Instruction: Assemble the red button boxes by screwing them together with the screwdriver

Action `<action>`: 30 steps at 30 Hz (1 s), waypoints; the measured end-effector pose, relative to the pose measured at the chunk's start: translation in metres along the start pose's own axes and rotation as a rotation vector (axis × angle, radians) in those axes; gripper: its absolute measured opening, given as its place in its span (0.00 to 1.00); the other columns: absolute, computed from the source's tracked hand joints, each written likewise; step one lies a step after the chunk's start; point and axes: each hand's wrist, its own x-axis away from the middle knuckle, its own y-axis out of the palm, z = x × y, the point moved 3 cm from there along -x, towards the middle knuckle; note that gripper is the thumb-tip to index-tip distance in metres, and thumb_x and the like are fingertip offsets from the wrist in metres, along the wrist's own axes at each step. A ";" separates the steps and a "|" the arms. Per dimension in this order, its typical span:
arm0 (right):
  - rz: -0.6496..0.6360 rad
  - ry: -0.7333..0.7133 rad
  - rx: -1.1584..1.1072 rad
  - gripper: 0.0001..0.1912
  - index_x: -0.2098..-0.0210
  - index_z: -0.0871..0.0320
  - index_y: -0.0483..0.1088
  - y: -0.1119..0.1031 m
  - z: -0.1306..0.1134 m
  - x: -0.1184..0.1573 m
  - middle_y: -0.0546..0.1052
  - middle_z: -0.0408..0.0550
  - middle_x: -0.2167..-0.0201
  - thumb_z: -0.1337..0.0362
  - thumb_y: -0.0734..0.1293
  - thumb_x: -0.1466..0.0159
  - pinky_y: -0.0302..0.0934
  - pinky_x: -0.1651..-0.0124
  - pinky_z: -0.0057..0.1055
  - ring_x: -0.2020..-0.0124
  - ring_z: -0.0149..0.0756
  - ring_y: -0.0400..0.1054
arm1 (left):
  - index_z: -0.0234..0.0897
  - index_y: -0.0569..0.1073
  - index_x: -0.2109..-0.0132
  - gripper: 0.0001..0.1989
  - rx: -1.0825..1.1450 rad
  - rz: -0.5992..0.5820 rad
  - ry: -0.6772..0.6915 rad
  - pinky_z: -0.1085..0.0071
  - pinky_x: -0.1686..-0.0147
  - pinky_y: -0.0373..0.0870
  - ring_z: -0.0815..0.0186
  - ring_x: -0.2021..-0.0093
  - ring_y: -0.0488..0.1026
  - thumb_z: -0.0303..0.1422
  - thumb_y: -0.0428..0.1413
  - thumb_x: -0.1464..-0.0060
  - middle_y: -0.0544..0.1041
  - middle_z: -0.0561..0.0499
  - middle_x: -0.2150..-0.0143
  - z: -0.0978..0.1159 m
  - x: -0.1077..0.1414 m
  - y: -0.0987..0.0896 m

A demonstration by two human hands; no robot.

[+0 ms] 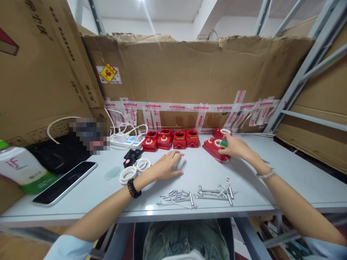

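My right hand [233, 145] is at the right-hand red housing [214, 150], its fingers closed around a small green and yellow piece [223, 144] beside a white ring. Another red housing [217, 133] with a white ring lies just behind. My left hand [169, 165] rests over the table's middle, fingers spread and holding nothing. White rings [128, 175] lie near its wrist, next to black parts [131, 157]. Several red housings [179, 139] stand in a row at the back. Silver screws [176, 195] and metal rods [217, 192] lie near the front edge.
On the left are a phone [65, 183], a green and white bottle [25, 168], a black bag [63, 153] and a clear disc [112, 173]. A power strip [127, 142] with white cables stands behind. Cardboard [184, 76] walls the back; a metal frame [298, 81] rises at right.
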 end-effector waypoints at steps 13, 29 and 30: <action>-0.246 -0.621 -0.466 0.29 0.50 0.58 0.62 0.007 -0.092 0.020 0.73 0.52 0.51 0.69 0.69 0.52 0.62 0.54 0.34 0.55 0.41 0.69 | 0.43 0.54 0.35 0.40 0.071 0.136 0.028 0.47 0.44 0.61 0.45 0.37 0.60 0.47 0.60 0.49 0.60 0.39 0.35 0.005 -0.001 -0.020; -0.341 -0.240 -0.784 0.13 0.75 0.62 0.71 0.021 -0.077 0.014 0.78 0.48 0.79 0.57 0.69 0.46 0.49 0.85 0.24 0.86 0.25 0.57 | 0.41 0.52 0.35 0.44 0.458 0.125 0.045 0.54 0.41 0.63 0.52 0.40 0.66 0.33 0.63 0.56 0.63 0.40 0.36 -0.012 -0.001 -0.031; -0.371 -0.243 -0.801 0.13 0.75 0.62 0.72 0.021 -0.080 0.016 0.78 0.49 0.77 0.57 0.69 0.46 0.49 0.86 0.23 0.85 0.24 0.57 | 0.41 0.52 0.35 0.44 0.464 0.157 0.032 0.54 0.42 0.64 0.52 0.41 0.67 0.33 0.63 0.56 0.64 0.41 0.37 -0.013 0.000 -0.034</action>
